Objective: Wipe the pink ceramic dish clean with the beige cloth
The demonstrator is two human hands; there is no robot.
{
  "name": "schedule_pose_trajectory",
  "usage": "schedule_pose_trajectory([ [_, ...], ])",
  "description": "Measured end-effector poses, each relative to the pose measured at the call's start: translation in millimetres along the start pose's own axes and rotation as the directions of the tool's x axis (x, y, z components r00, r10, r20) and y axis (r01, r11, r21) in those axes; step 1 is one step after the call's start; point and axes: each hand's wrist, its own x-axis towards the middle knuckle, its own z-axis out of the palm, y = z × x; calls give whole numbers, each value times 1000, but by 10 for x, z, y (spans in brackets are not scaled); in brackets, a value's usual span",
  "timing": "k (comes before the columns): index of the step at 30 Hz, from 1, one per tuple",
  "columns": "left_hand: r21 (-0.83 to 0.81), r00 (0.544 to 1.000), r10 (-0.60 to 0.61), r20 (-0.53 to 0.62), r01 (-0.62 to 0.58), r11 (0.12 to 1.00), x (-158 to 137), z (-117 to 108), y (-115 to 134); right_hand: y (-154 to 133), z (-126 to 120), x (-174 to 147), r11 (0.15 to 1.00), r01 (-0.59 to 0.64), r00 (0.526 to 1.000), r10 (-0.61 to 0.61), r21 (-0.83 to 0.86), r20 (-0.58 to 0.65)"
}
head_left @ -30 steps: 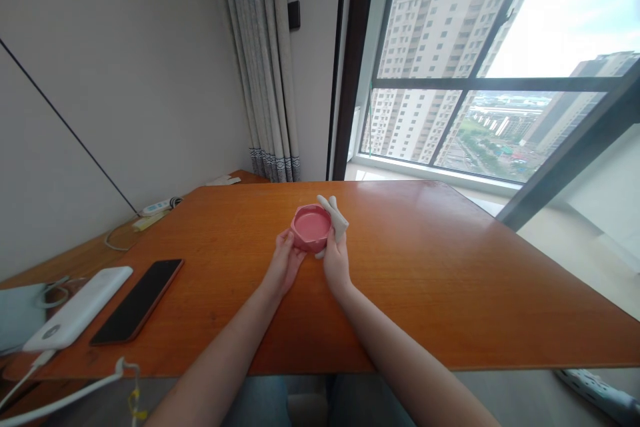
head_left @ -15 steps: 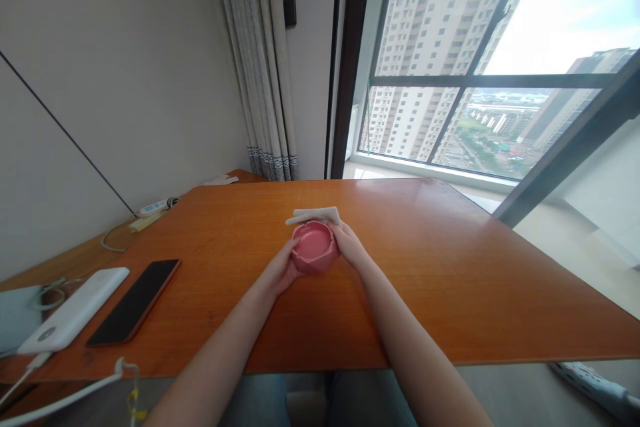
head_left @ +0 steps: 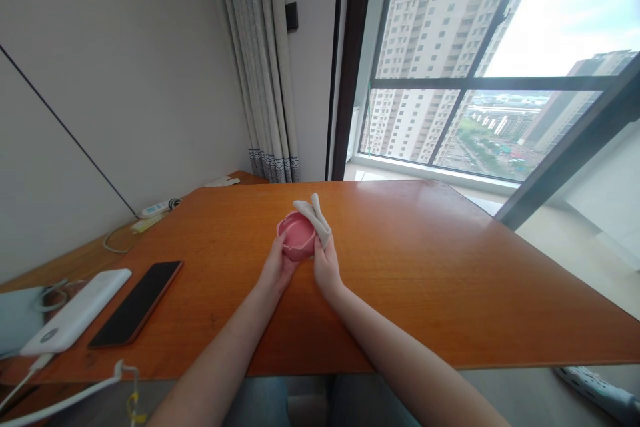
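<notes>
Fingers of the left hand (head_left: 277, 268) curl around the near left side of a pink dish (head_left: 299, 236), thumb laid along its rim, while those of the right hand (head_left: 327, 270) pinch a pale cloth (head_left: 319, 221) against its right edge. The dish, smooth with a faint sheen, has an angular, faceted outer wall around a shallow hollow; it sits tilted between the two hands, over the middle of the table (head_left: 440, 280). Whether its base touches the wood cannot be told. The cloth, matte and soft, is folded into a narrow bundle, its two blunt ends poking up past the far rim. Bare forearms reach in from the near edge.

The tabletop is orange-brown wood, fine-grained and glossy toward the window (head_left: 467, 83). Well apart at left lie a phone (head_left: 137, 303), a flat slab with a black face and reddish edge, and, just beside it, a rounded white power bank (head_left: 77, 312) with a cable (head_left: 41, 361) plugged into its near end. Beyond the table, a grey curtain (head_left: 265, 67) hangs in soft vertical folds, a dark patterned band near its hem, beside a plain, smooth wall (head_left: 125, 80). Dark straight bars divide the window's glass.
</notes>
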Motion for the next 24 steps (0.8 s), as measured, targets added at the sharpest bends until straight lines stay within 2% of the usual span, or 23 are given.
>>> schedule_pose_trajectory([
  [8,-49,989,143,-27,-144,988,22,-6,66,90,167,-238,999,-2,994,7,-47,111],
  [13,0,984,174,35,-174,985,-8,5,-41,38,77,-87,995,-100,995,100,-23,-6],
  [16,34,988,130,77,-133,991,-56,23,-110,-34,-23,33,991,-132,989,132,-9,-68],
  [20,29,979,31,203,-37,999,-101,63,-62,-94,-206,221,997,-58,998,60,49,-35],
  [22,56,974,-86,211,76,996,-104,73,11,-97,-322,331,992,-112,994,110,67,21],
  [24,117,963,-195,186,175,978,-103,67,83,-87,-440,429,969,-244,965,237,50,111],
])
